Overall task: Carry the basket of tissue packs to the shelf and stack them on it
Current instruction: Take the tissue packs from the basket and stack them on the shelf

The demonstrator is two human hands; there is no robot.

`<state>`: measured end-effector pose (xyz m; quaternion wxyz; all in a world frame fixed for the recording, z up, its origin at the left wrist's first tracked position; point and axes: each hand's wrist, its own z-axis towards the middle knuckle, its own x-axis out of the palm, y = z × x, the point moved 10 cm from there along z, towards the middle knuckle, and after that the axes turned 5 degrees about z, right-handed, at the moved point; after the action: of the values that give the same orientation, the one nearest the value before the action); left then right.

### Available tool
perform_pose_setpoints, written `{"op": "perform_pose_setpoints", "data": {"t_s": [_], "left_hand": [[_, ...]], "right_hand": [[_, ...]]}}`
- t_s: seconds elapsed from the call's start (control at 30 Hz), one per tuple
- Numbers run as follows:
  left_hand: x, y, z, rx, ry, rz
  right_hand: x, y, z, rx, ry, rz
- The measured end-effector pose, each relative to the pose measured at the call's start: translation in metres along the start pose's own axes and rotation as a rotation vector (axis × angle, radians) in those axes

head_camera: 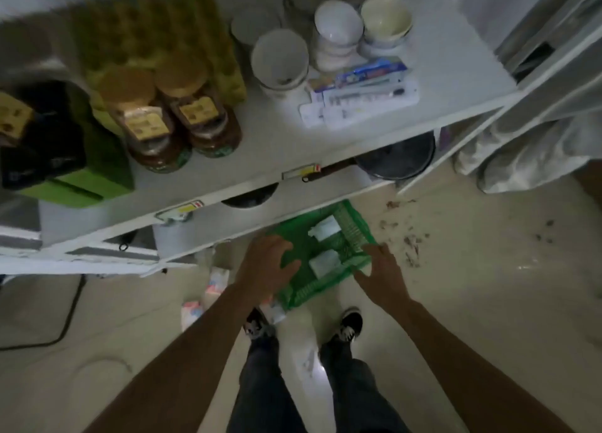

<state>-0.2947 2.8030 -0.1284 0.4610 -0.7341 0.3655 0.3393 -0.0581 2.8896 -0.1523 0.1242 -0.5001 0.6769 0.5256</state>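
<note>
- A person stands at a white shelf (293, 146), both hands on a green basket (325, 257) held low before its near edge; the left hand (267, 263) lies spread over the basket's left rim, the right hand (381, 270) spread on its right rim, each steadying rather than clenched.
- Two white tissue packs (324, 230) lie inside; more packs (215, 286) sit on the floor, near left.
- The carry looks finished; stacking comes next, calling for one hand to free itself and lift a pack.
- The basket's long axis runs near-left to far-right, its open top facing up.

both hands (267, 263) over green basket (325, 253), 2 tissue packs (324, 229) inside, shelf (293, 139) above
</note>
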Motion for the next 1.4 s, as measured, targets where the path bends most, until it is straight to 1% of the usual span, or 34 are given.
{"op": "perform_pose_setpoints", "data": {"t_s": [0.2, 0.33, 0.43, 0.53, 0.7, 0.87, 0.97, 1.1, 1.17, 1.33, 1.4], "left_hand": [[0.116, 0.039, 0.047, -0.143, 0.131, -0.133], [0.202, 0.070, 0.090, -0.185, 0.236, -0.156], [0.262, 0.090, 0.130, -0.180, 0.258, -0.158], [0.324, 0.109, 0.164, -0.155, 0.272, -0.150], [0.422, 0.144, 0.192, -0.150, 0.342, -0.091], [0.504, 0.188, 0.204, -0.241, 0.389, -0.108], [0.541, 0.210, 0.214, -0.300, 0.417, -0.157], [0.571, 0.231, 0.230, -0.363, 0.401, -0.220], [0.582, 0.235, 0.239, -0.379, 0.392, -0.245], [0.604, 0.236, 0.253, -0.369, 0.407, -0.284], [0.611, 0.234, 0.262, -0.350, 0.429, -0.292]], "right_hand": [[0.089, -0.102, 0.035, 0.232, 0.201, 0.042], [0.151, -0.165, 0.066, 0.306, 0.263, 0.051], [0.193, -0.204, 0.103, 0.300, 0.270, 0.025], [0.232, -0.238, 0.146, 0.253, 0.284, -0.027], [0.287, -0.287, 0.207, 0.217, 0.299, -0.102], [0.326, -0.314, 0.256, 0.160, 0.298, -0.155], [0.346, -0.324, 0.284, 0.154, 0.298, -0.159], [0.369, -0.339, 0.313, 0.244, 0.311, -0.099], [0.374, -0.345, 0.326, 0.280, 0.286, -0.070], [0.384, -0.364, 0.345, 0.455, 0.220, 0.170], [0.386, -0.374, 0.354, 0.544, 0.168, 0.288]]}}
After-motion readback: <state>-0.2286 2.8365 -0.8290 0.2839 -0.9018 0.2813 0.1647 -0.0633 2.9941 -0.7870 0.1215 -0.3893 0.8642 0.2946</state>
